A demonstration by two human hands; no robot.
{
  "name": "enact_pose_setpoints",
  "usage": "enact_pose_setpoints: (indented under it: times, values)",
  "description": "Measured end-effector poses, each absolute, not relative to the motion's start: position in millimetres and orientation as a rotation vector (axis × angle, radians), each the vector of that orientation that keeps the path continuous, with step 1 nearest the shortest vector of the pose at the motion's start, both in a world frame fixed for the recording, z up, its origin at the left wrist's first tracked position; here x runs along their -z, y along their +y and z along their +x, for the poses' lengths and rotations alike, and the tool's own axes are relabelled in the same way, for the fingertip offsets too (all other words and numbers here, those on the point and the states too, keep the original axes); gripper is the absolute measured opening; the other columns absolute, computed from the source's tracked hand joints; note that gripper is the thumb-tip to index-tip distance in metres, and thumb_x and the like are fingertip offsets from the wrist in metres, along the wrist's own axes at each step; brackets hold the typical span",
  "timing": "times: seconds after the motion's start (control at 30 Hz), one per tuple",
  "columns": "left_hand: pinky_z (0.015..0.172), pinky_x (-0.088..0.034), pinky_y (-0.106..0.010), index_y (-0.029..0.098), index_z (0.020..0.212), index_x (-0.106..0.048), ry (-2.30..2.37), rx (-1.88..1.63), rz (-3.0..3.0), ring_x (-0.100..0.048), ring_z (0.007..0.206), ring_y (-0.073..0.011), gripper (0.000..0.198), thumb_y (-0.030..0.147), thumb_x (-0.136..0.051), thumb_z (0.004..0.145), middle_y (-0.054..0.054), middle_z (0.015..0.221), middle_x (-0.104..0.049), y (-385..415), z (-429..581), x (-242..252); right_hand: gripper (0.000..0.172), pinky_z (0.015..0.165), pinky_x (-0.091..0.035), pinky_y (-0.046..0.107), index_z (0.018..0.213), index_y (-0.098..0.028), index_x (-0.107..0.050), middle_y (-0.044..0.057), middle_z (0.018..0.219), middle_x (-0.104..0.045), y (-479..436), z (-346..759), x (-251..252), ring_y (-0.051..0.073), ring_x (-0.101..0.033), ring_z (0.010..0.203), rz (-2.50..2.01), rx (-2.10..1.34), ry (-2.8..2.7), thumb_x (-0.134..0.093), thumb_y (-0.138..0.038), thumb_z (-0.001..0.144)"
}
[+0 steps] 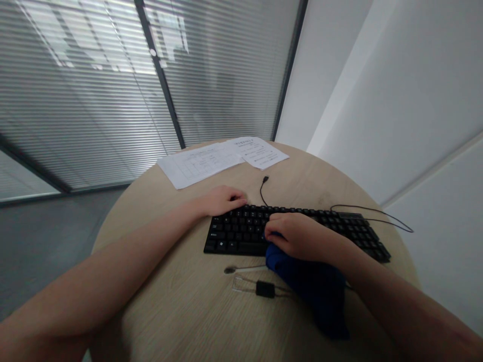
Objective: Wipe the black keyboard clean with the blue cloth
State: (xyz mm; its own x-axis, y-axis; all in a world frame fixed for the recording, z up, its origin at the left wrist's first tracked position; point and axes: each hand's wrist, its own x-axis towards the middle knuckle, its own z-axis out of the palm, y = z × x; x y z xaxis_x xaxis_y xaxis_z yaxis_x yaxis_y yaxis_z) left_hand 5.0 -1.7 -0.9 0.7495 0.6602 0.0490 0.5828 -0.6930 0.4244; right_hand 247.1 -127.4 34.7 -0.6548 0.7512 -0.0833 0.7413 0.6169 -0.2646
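A black keyboard lies across the round table in front of me. My left hand is at its back left edge, fingers closed around the rim with the thumb lying along the top. My right hand is closed on a blue cloth, pressing a bunched part of it onto the keys near the middle. The rest of the cloth hangs off the front of the keyboard onto the table, under my right forearm. Parts of the keys are hidden by my right hand and arm.
Printed papers lie at the table's far side. A cable with a plug sticks out behind the keyboard; more cable loops past the right edge. Nearer me are a small black block with thin loops and a small dark oval piece.
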Motion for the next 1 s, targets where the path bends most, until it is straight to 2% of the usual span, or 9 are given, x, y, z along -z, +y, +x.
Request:
enact_pose_setpoints:
  times: [0.23,1.0]
  values:
    - [0.067,-0.037,-0.028,0.02,0.083,-0.069,0.944,-0.28,2.573,-0.058,0.071,-0.0154,0.041,0.049,-0.044,0.097,-0.001,0.075,-0.068,-0.1,3.6,2.5,0.015,0.076,-0.039,0.026,0.091,-0.017,-0.07,0.004,0.095,-0.065,-127.8,248.8,-32.5,0.015,-0.058,0.084,-1.276,-0.428,-2.777,-0.056,-0.021,0.095]
    - [0.066,-0.036,-0.029,0.019,0.079,-0.067,0.968,-0.259,2.575,-0.056,0.068,-0.0156,0.041,0.048,-0.044,0.097,-0.001,0.07,-0.065,-2.7,5.1,-0.5,0.015,0.077,-0.039,0.027,0.09,-0.017,-0.07,0.004,0.094,-0.065,-126.6,246.0,-34.0,0.016,-0.059,0.086,-1.302,-0.447,-2.773,-0.056,-0.019,0.094]
